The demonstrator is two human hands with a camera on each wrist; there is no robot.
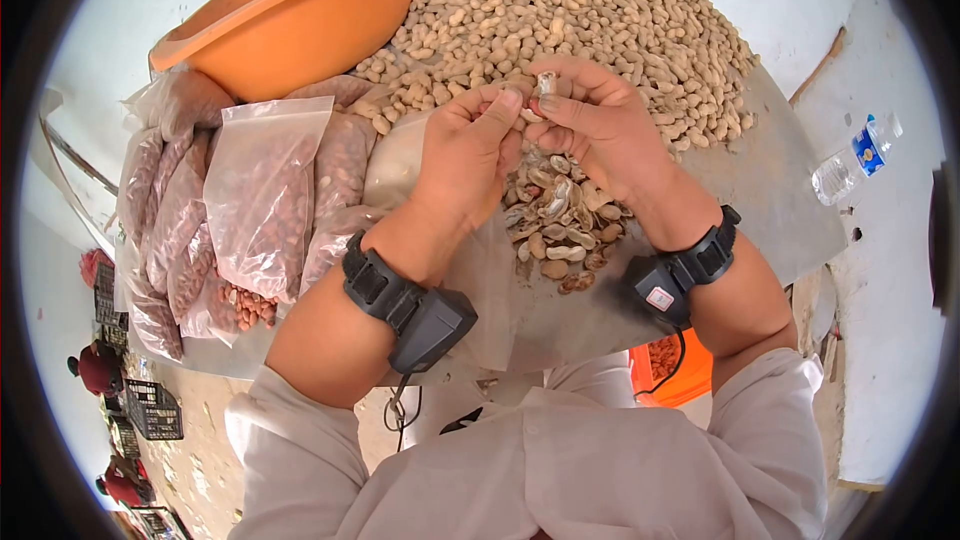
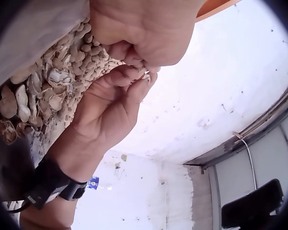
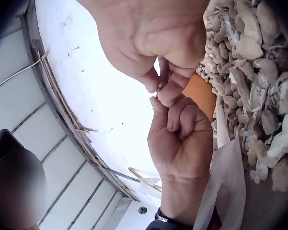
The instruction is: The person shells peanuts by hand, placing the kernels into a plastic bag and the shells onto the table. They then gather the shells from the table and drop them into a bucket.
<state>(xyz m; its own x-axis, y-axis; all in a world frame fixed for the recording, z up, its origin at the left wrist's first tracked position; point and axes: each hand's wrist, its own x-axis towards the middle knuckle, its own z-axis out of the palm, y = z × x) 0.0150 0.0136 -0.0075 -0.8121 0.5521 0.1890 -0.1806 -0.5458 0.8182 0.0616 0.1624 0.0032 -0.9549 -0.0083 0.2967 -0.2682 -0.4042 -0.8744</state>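
Both hands meet above a heap of broken shells (image 1: 562, 208) in the head view. The right hand (image 1: 610, 125) pinches a pale, opened peanut shell (image 1: 546, 83) between thumb and fingers. Close against it, the left hand (image 1: 465, 155) has its thumb and curled fingers at the lower end of the shell, where a bit of reddish kernel shows. The fingertips nearly hide the shell in the left wrist view, with the right hand (image 2: 108, 108) below the left hand (image 2: 144, 31). In the right wrist view the left hand (image 3: 182, 139) is under the right hand (image 3: 149, 38).
Whole peanuts (image 1: 590, 10) are piled across the back of the table (image 1: 790, 170). An orange basin (image 1: 300, 15) stands at back left, beside filled plastic bags (image 1: 265, 200) and loose red kernels (image 1: 247, 307). A bottle (image 1: 855, 160) lies at right; an orange container (image 1: 675, 370) sits below the table edge.
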